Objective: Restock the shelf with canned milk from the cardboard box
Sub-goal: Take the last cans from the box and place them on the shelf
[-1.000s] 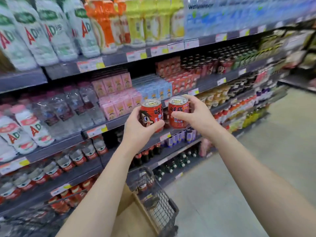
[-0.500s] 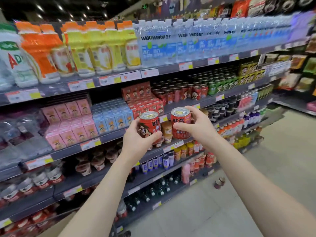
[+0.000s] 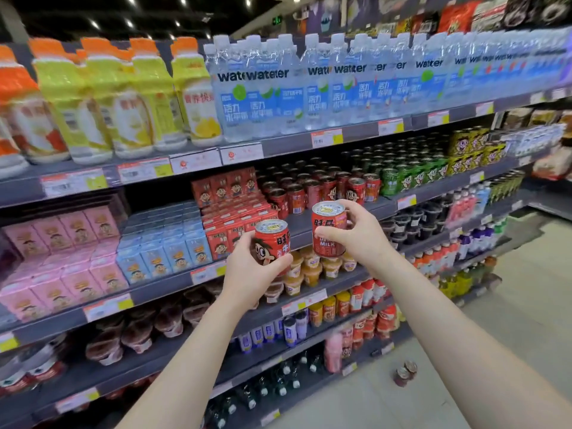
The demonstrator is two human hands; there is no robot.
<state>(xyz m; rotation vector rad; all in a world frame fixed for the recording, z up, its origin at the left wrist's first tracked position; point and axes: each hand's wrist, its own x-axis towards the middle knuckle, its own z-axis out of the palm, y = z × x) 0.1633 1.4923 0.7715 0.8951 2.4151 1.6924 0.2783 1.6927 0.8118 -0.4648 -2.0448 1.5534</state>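
Your left grip (image 3: 250,274) held one milk can (image 3: 272,243) upright, your right grip (image 3: 356,239) clasped a second can (image 3: 328,230) likewise — both below and in front of the shelved red cans (image 3: 325,187), which lay up and ahead, nearer your right grip.

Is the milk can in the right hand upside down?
No, upright. The can gripped by the right hand has its silver lid on top, and the word MILK reads the right way up.
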